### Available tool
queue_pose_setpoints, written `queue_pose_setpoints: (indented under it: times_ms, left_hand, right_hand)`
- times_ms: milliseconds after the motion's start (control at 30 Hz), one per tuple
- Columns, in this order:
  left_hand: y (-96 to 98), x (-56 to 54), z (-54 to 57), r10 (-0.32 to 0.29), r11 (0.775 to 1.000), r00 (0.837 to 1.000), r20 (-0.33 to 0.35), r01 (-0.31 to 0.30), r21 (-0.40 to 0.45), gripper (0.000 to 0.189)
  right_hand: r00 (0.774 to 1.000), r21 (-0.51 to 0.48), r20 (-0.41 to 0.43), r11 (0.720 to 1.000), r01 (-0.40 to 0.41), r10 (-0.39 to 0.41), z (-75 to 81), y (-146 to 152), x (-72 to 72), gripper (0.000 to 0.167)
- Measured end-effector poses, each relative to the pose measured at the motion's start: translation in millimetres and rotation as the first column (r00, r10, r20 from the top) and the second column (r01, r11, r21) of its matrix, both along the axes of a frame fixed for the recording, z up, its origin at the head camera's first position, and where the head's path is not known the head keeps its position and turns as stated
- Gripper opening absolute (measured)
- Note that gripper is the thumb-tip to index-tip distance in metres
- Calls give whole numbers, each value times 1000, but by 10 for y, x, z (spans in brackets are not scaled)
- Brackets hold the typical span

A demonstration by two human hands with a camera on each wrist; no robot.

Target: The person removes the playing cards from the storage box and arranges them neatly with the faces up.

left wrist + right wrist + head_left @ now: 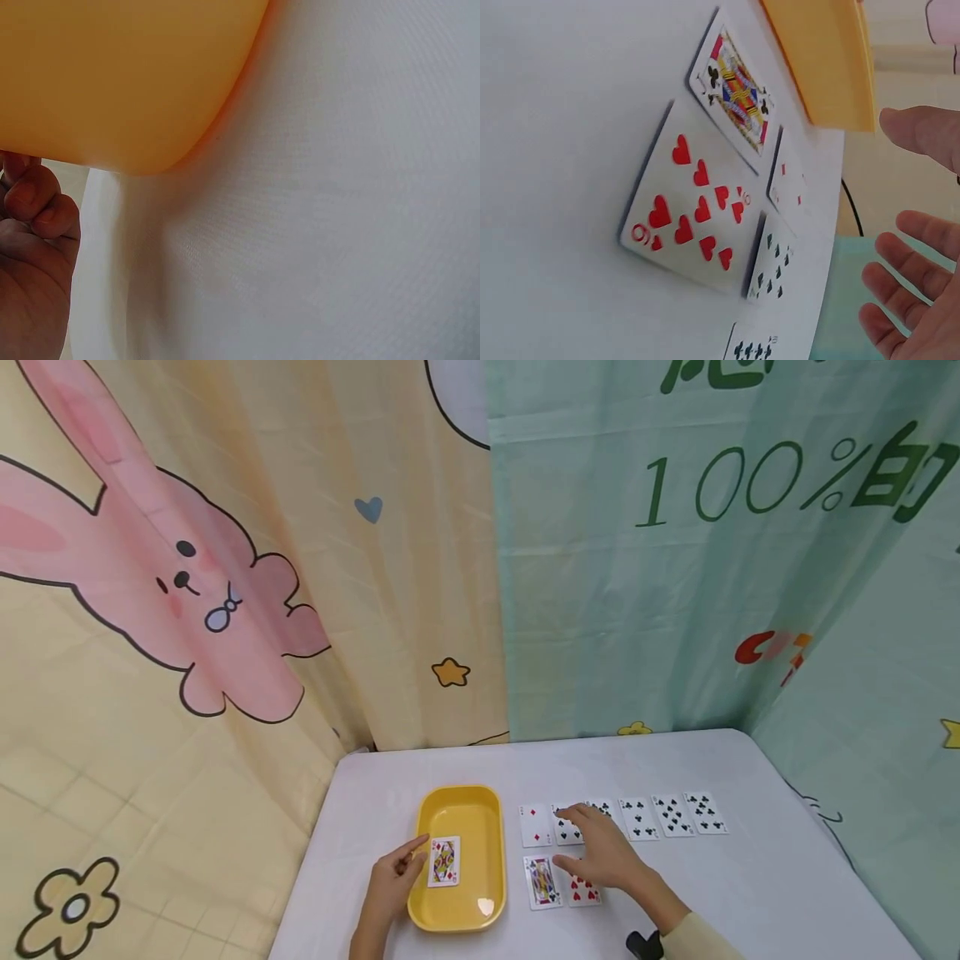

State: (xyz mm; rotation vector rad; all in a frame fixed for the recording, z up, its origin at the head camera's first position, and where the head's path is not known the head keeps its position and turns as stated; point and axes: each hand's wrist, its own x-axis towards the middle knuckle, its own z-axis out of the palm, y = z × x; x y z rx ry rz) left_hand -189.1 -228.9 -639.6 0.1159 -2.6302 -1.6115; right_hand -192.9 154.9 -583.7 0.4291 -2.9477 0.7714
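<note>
My left hand (392,881) is at the left rim of a yellow tray (491,827), its thumb and index finger at the edge. In the left wrist view, curled fingers (37,195) meet the tray's rim. Inside the tray lies a red-marked face card (444,862). Over the playing cards hovers my right hand (600,852), fingers spread and holding nothing. Below it are a club face card (739,94) and a hearts number card (694,206). Partly covered by this hand are cards of the upper row, including a black-suited card (567,833).
Right of the tray, the upper row starts with a diamond card (536,825) and runs to several black-suited cards, ending at a club card (705,813). All lie on a white-covered table (772,885). Printed curtains (420,593) hang behind and beside it.
</note>
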Motion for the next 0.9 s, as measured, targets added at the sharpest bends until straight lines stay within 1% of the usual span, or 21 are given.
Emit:
queue_pose_setpoints:
  times_ms: [167, 367, 500, 667, 800, 900]
  left_hand:
    - [-16, 2, 3, -10, 1000, 1000, 15, 10, 14, 30]
    - [-9, -2, -10, -19, 999, 1000, -6, 19, 36, 30]
    - [-8, -4, -11, -17, 999, 1000, -26, 18, 36, 29]
    - [5, 4, -11, -23, 999, 999, -40, 24, 25, 28]
    - [13, -1, 14, -13, 1000, 1000, -25, 13, 28, 28]
    - [13, -4, 16, -4, 1000, 1000, -9, 4, 14, 29]
  right_hand:
    - [998, -28, -31, 998, -53, 52, 106, -187, -95, 66]
    - [992, -29, -75, 995, -101, 98, 159, -425, -217, 68]
    - [987, -43, -81, 989, -141, 138, 171, -599, -273, 68]
    - [983, -36, -52, 984, -177, 175, 168, -794, -299, 73]
    - [978, -15, -38, 978, -207, 206, 176, -948, -322, 76]
    - [973, -9, -27, 973, -230, 230, 162, -1052, -335, 76]
